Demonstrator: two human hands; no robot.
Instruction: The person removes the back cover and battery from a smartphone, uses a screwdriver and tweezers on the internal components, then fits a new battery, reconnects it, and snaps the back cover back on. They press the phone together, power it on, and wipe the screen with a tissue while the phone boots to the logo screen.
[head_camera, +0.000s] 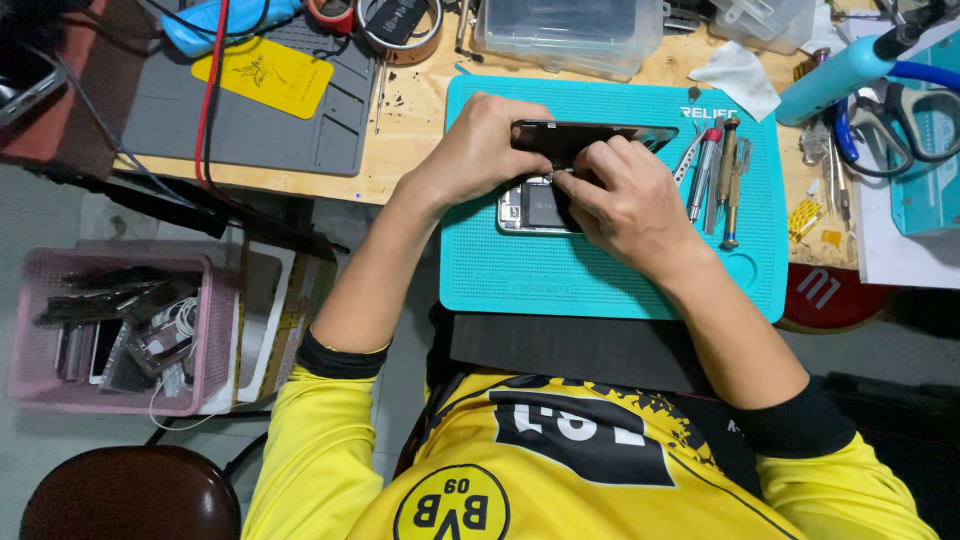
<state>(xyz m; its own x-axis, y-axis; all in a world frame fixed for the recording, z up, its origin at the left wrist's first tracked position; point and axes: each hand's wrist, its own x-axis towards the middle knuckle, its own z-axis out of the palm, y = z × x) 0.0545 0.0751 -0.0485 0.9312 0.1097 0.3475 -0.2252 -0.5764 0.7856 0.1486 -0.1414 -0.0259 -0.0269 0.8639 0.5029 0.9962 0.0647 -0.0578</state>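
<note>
An opened smartphone body lies on a teal work mat, its insides showing. Its dark screen panel is tilted up above it. My left hand grips the left end of the screen panel. My right hand rests over the phone body, its fingertips pinched at the spot where the panel meets the body; whatever is under them is hidden.
Several screwdrivers and tweezers lie on the mat's right side. A grey mat with a yellow card sits at left, tape rolls and plastic boxes behind. A pink basket of phone parts stands on the floor.
</note>
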